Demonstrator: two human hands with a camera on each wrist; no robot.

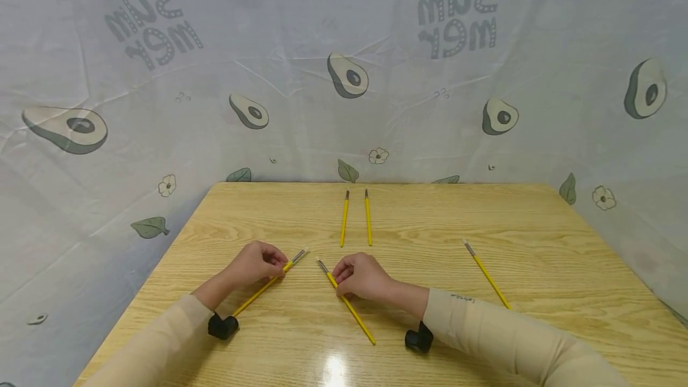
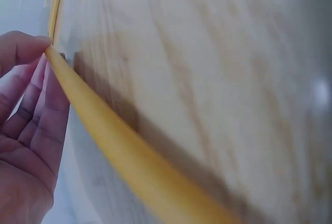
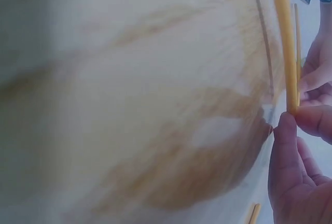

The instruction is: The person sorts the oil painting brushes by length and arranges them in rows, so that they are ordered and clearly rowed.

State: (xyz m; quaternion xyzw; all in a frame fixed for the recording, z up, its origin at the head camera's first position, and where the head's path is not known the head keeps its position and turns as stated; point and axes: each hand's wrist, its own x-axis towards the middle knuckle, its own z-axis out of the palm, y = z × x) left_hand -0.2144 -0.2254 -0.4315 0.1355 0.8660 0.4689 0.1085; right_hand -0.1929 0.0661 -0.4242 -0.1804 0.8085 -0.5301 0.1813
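Note:
My left hand pinches a yellow paintbrush near its metal collar, bristles pointing up and to the right. In the left wrist view the brush's handle runs close past the camera from the thumb and fingertips. Opposite it, my right hand pinches a second yellow paintbrush below the collar, its pale tip pointing up and to the left. The right wrist view shows that handle between thumb and finger. The two brush tips are close together but apart.
Two more yellow paintbrushes, a left one and a right one, lie side by side at the back of the wooden table. Another paintbrush lies slanted at the right, partly behind my right sleeve. A printed curtain hangs behind.

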